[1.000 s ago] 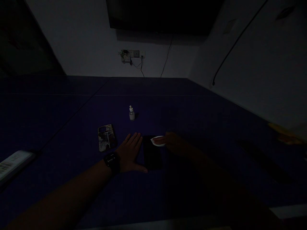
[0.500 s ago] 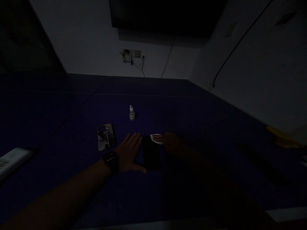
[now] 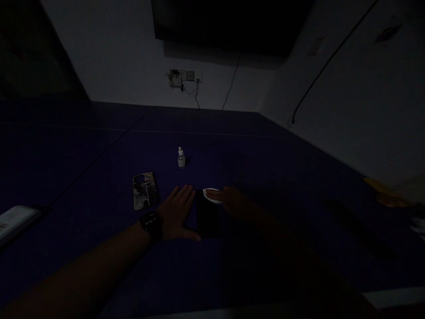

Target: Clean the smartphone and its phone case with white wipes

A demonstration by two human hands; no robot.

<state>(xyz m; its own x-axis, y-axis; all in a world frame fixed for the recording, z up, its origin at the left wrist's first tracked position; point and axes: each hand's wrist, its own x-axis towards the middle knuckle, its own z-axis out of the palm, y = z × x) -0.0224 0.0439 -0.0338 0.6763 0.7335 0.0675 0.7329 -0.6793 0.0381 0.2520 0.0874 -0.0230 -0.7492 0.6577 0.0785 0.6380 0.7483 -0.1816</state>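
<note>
A dark phone [image 3: 207, 219] lies flat on the blue surface between my hands. My left hand [image 3: 175, 215] rests flat and spread along its left side, the thumb by its lower edge; a smartwatch [image 3: 150, 222] is on that wrist. With my right hand [image 3: 232, 201] I press a white cotton pad [image 3: 212, 196] onto the upper part of the phone, fingers over the pad. Left of my left hand is a patterned phone case [image 3: 145, 191]. Farther back stands a small dropper bottle [image 3: 181, 158] with a white cap, upright.
A white box-like object [image 3: 18, 221] lies at the far left. On the right are a dark flat strip [image 3: 358, 228] and something yellow [image 3: 385, 192] by the wall. Sockets with cables [image 3: 186, 76] and a large dark screen [image 3: 222, 26] are on the back wall. The room is dim.
My right hand has slid the cotton pad slightly left across the top of the phone. My left hand stays in place beside it. The view has shifted a little.
</note>
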